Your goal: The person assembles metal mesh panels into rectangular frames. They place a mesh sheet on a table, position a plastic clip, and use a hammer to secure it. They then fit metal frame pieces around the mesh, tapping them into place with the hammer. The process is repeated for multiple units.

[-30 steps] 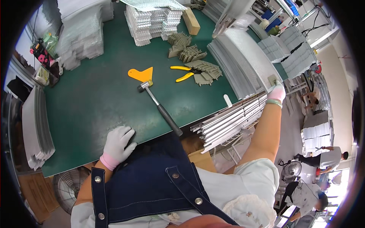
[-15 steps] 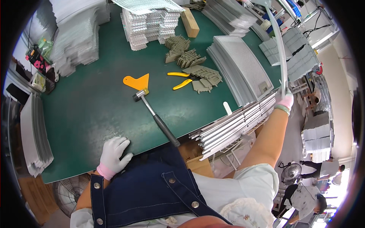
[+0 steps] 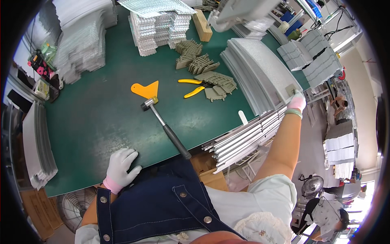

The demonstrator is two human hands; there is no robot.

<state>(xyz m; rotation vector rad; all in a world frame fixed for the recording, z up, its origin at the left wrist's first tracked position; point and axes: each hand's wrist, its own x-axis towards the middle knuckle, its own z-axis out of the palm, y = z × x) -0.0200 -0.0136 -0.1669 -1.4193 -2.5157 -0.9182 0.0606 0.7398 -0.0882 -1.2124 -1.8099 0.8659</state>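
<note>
My right hand, in a white and pink glove, grips the near right corner of a silver mesh panel. The panel lies on top of a stack of similar panels at the table's right side. A small grey-beige square shows at that corner beside my fingers. My left hand, gloved the same way, rests on the table's near edge with its fingers apart and nothing in them. Nearest to it is a hammer with a black grip, its head touching a yellow scraper.
Yellow-handled pliers lie beside grey-beige slotted pieces on the green table. Panel stacks line the left and back, near a wooden block. White strips lie below the right edge. A blurred pale object hangs at the back.
The panel held upright in my right hand is now down on the stack. That hand has moved slightly left. A blurred pale object has come in at the back. My left hand is unmoved.
</note>
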